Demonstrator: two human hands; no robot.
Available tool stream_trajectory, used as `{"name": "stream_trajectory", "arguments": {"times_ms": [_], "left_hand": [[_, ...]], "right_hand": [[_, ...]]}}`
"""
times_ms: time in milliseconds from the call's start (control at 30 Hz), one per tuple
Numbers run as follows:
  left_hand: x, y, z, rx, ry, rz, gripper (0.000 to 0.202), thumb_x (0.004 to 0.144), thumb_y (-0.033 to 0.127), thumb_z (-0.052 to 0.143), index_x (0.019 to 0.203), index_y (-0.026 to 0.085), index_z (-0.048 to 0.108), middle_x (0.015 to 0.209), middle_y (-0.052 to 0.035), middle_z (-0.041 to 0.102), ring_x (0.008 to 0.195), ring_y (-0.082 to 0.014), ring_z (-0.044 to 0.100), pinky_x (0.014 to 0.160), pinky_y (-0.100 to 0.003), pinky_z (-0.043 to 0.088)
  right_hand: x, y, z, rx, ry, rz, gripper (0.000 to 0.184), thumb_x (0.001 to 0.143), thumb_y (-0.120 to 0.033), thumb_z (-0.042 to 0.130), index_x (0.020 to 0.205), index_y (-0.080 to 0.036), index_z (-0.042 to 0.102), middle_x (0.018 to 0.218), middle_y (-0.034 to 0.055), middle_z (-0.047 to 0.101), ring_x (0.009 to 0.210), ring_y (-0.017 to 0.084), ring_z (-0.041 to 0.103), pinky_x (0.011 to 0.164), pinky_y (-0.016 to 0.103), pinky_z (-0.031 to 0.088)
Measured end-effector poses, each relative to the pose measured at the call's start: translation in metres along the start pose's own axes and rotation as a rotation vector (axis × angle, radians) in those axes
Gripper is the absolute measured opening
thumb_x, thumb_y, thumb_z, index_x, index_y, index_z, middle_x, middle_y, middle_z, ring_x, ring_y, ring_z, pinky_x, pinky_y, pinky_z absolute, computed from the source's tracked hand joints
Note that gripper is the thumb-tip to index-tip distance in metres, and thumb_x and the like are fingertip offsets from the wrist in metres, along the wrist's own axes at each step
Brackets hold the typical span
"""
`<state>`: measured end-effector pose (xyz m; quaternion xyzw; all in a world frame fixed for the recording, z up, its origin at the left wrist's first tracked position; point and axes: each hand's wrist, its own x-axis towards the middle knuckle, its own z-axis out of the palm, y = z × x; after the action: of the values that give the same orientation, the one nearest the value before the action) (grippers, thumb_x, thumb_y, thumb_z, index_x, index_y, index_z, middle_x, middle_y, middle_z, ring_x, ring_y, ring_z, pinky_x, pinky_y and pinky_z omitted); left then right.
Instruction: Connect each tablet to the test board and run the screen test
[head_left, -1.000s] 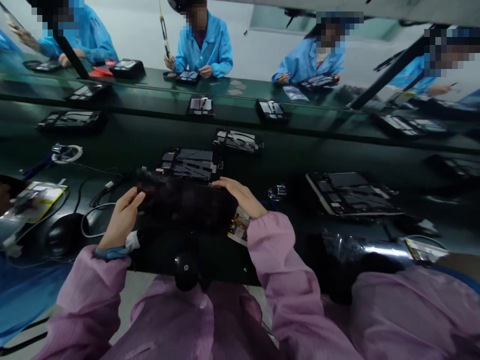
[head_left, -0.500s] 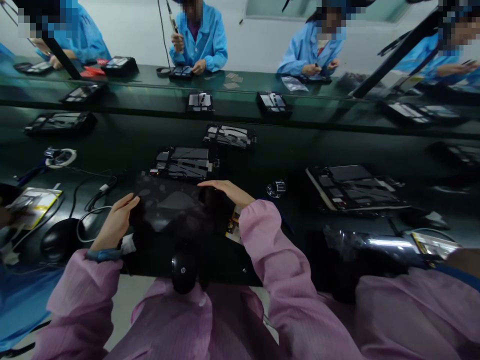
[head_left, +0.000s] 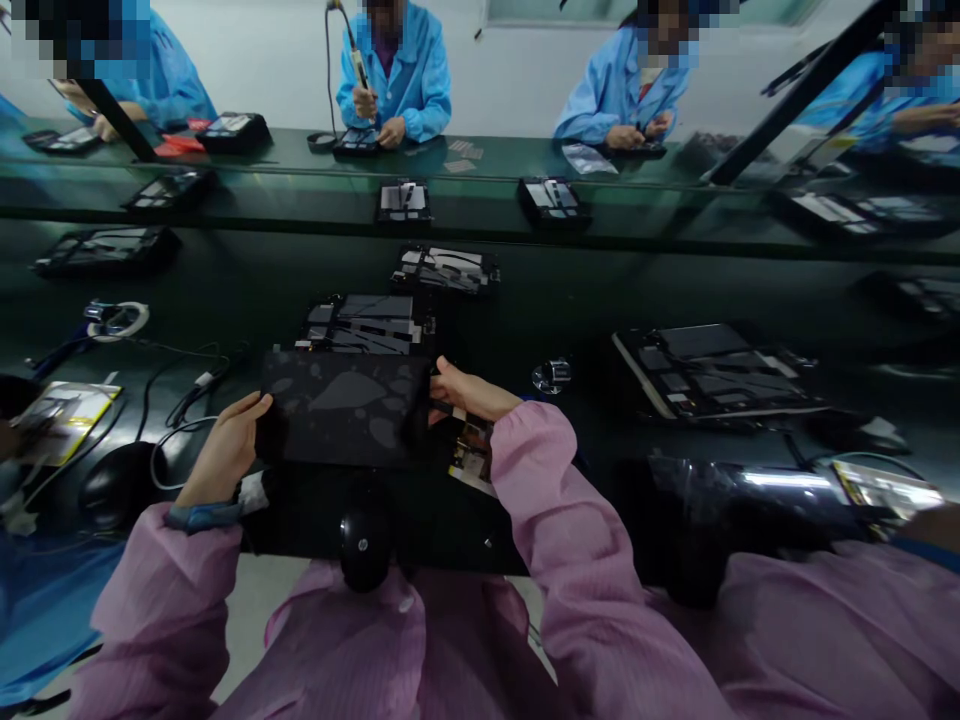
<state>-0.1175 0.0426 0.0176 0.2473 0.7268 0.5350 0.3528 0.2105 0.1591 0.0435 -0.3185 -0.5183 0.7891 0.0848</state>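
Observation:
A dark tablet screen panel [head_left: 341,412] with blotchy marks on its face is held tilted toward me above the near part of the bench. My left hand [head_left: 229,445] grips its left edge, thumb on top. At the right edge my right hand [head_left: 472,390] holds it, fingers partly hidden behind it. Just beyond the panel lies an opened tablet [head_left: 364,322] with strips and grey blocks showing; the panel covers its near edge. Under my right wrist is a small yellow-edged card with parts on it [head_left: 472,455]. A black HP mouse [head_left: 365,545] shows close to my body.
Several opened tablets, such as one at the right [head_left: 720,370], lie about the dark bench [head_left: 525,300]. Cables [head_left: 180,385] and a black rounded object [head_left: 120,485] are at my left. Co-workers in blue coats [head_left: 394,80] sit across; a neighbour's pink sleeve [head_left: 840,620] is near right.
My right hand has moved from the panel's top edge down to its right edge, fingers now bent behind it. The panel's face shows more squarely. My left hand has hardly moved.

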Motion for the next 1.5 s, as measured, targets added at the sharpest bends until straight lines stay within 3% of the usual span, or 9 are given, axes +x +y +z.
{"name": "stream_trajectory", "arguments": {"times_ms": [167,300,500,733,933,1067,1233,1333,1500], "left_hand": [[0.008,-0.002,-0.005,-0.087,0.03,-0.223,0.03,0.074,0.019,0.068,0.103,0.019,0.061,0.1,-0.004,0.066,0.102,-0.0168,0.062,0.094,-0.029,0.048],[0.009,-0.003,-0.007,-0.016,0.039,-0.211,0.033,0.073,0.023,0.07,0.105,0.02,0.061,0.098,-0.0019,0.067,0.101,-0.0169,0.062,0.092,-0.029,0.049],[0.011,-0.008,-0.011,0.055,0.023,-0.12,0.034,0.072,0.03,0.071,0.104,0.02,0.063,0.105,-0.0068,0.066,0.106,-0.0206,0.061,0.1,-0.036,0.045],[0.01,-0.005,-0.008,0.174,0.018,-0.047,0.031,0.073,0.036,0.069,0.099,0.019,0.064,0.112,-0.009,0.064,0.115,-0.0241,0.055,0.105,-0.039,0.039],[0.01,-0.013,-0.012,0.59,-0.124,0.231,0.03,0.077,0.042,0.059,0.093,0.018,0.066,0.1,-0.01,0.068,0.108,-0.0317,0.058,0.102,-0.045,0.039],[0.009,-0.022,-0.019,0.781,-0.156,0.297,0.035,0.081,0.046,0.052,0.099,0.019,0.066,0.094,-0.0105,0.067,0.099,-0.0325,0.062,0.092,-0.045,0.046],[0.01,-0.025,-0.004,0.806,-0.083,0.468,0.055,0.082,0.047,0.05,0.125,0.014,0.055,0.125,-0.0176,0.055,0.118,-0.0313,0.053,0.101,-0.043,0.04],[0.008,-0.024,0.005,0.692,-0.166,0.406,0.063,0.084,0.048,0.048,0.138,0.015,0.042,0.139,-0.0143,0.048,0.128,-0.0268,0.045,0.107,-0.038,0.034],[-0.004,-0.018,0.002,0.71,-0.175,0.319,0.058,0.085,0.05,0.047,0.134,0.018,0.048,0.131,-0.0116,0.056,0.121,-0.0277,0.052,0.104,-0.039,0.037]], "right_hand": [[-0.004,0.002,0.008,-0.319,0.126,-0.014,0.047,0.097,-0.043,0.027,0.099,-0.015,0.064,0.092,0.0069,0.068,0.079,0.011,0.063,0.073,0.022,0.049],[-0.011,0.005,0.014,-0.686,0.274,0.028,0.022,0.088,-0.03,0.046,0.1,-0.02,0.062,0.088,0.0023,0.067,0.073,0.012,0.061,0.066,0.022,0.047],[-0.02,0.011,0.021,-0.866,0.345,0.094,0.008,0.078,-0.026,0.059,0.083,-0.02,0.061,0.072,0.0019,0.065,0.065,0.014,0.058,0.063,0.024,0.04],[-0.037,-0.01,0.016,-0.888,0.351,0.042,0.018,0.087,-0.025,0.046,0.093,-0.022,0.063,0.078,-0.0011,0.067,0.063,0.01,0.057,0.059,0.021,0.037],[-0.041,-0.009,0.01,-0.906,0.508,-0.001,0.024,0.088,-0.025,0.046,0.089,-0.02,0.07,0.072,0.0011,0.066,0.067,0.013,0.06,0.067,0.024,0.04],[-0.029,0.0,0.01,-0.84,0.534,-0.017,0.025,0.086,-0.018,0.045,0.09,-0.019,0.07,0.077,0.0027,0.069,0.076,0.015,0.064,0.077,0.026,0.044],[-0.007,0.009,0.008,-0.728,0.546,-0.013,0.029,0.088,-0.018,0.042,0.101,-0.019,0.068,0.084,0.0034,0.071,0.076,0.014,0.068,0.075,0.024,0.051],[0.003,0.016,0.007,-0.674,0.581,-0.008,0.029,0.088,-0.021,0.043,0.104,-0.021,0.068,0.092,0.004,0.071,0.079,0.014,0.068,0.075,0.025,0.053],[-0.003,0.025,0.015,-0.573,0.593,0.017,0.029,0.088,-0.02,0.043,0.104,-0.02,0.068,0.092,0.0055,0.069,0.074,0.013,0.067,0.068,0.024,0.055]]}}
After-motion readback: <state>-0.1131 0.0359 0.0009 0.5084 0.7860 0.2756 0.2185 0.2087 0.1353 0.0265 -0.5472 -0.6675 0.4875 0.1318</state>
